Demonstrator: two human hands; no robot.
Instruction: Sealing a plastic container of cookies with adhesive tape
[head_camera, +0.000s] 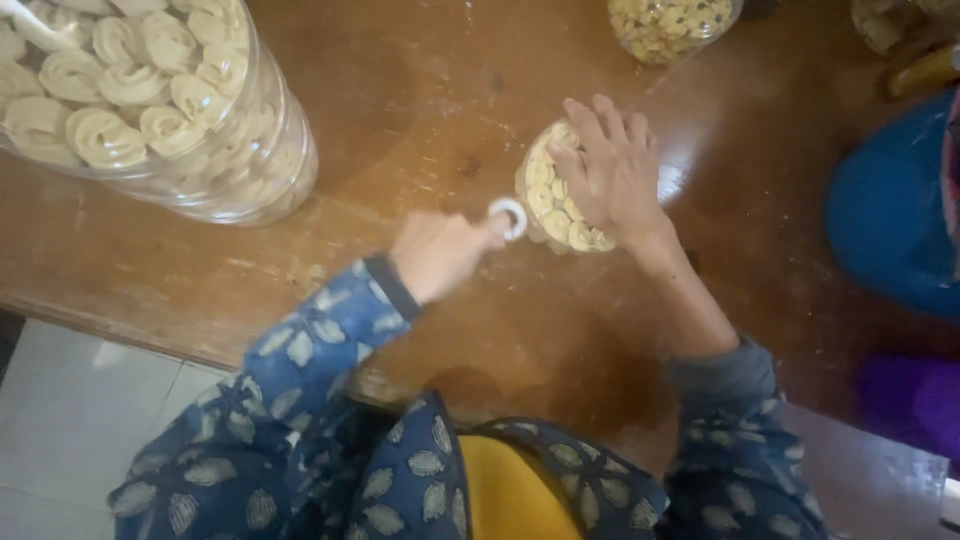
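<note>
**Two hands at a small jar of cookies**

The small clear plastic jar packed with pale round cookies (553, 205) stands upright on the brown wooden table (420, 90), near the middle of the view. Its long axis runs straight up toward the camera, so its mouth faces up and only the cookie-filled top and a bit of the side wall show.

The right hand (610, 170) lies flat over the jar's top, palm down. Its fingers (600, 125) are spread moderately and point toward 12 o'clock, reaching past the far rim. The uncovered part of the jar peeks out from under the palm on the 9 and 7 o'clock sides. The hand presses on the jar without closing around it.

The left hand (440, 250) sits at 8 o'clock from the jar, curled narrow, pinching a small white ring, seemingly a roll of tape (508, 215), at its fingertips. The ring is just beside the jar's 9 o'clock wall; whether it touches the wall cannot be told.

A large clear plastic jar of swirled pale cookies (160, 100) lies at 10 o'clock, well apart. Another clear jar of small yellowish cookies (670, 25) stands at 1 o'clock at the top edge. A blue rounded object (890, 210) sits at 3 o'clock.
</note>
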